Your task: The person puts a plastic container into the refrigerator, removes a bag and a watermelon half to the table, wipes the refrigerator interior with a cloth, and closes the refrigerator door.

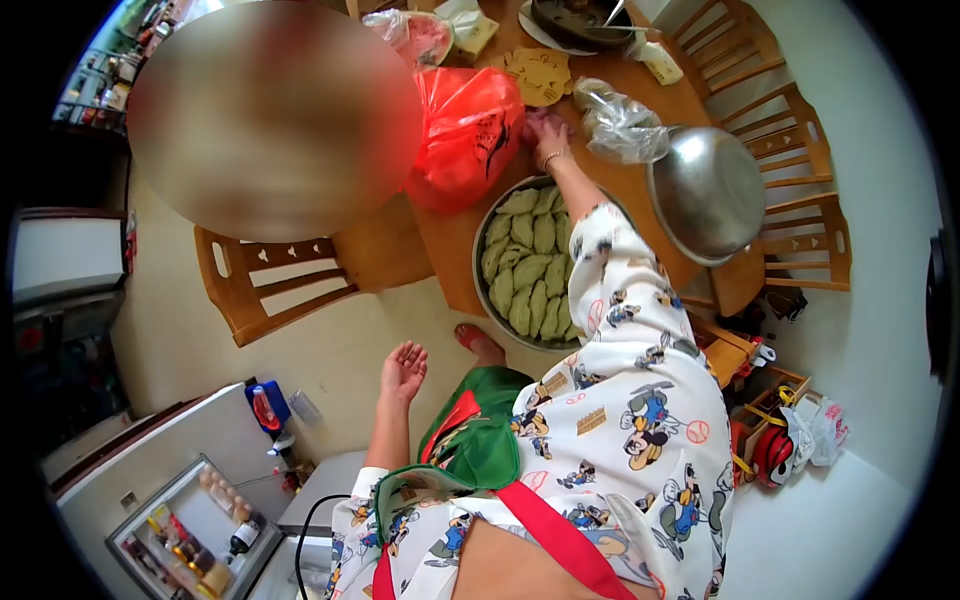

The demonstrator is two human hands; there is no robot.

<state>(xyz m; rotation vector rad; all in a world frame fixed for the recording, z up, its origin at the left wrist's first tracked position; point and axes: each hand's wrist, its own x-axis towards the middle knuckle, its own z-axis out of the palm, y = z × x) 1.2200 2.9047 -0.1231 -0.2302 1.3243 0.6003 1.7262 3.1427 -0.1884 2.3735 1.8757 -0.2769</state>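
Note:
My left hand (403, 372) hangs in the air over the floor, palm up, its fingers loosely curled and nothing in it. My right arm stretches across the wooden table, and my right hand (550, 143), with a bracelet at the wrist, is closed at a crumpled pinkish thing (543, 120), perhaps a cloth. Its fingers are partly hidden. Just below that forearm sits a large round pan (478, 262) filled with rows of green dumplings (530, 250); my sleeve covers its right side. A red plastic bag (462, 140) lies left of the hand.
Right of my arm a big metal bowl (708, 190) lies near a clear plastic bag (622, 122). A yellow trivet (538, 77) and a dark pot (580, 22) are farther back. Wooden chairs (275, 275) surround the table (450, 270). A blurred oval covers the upper left.

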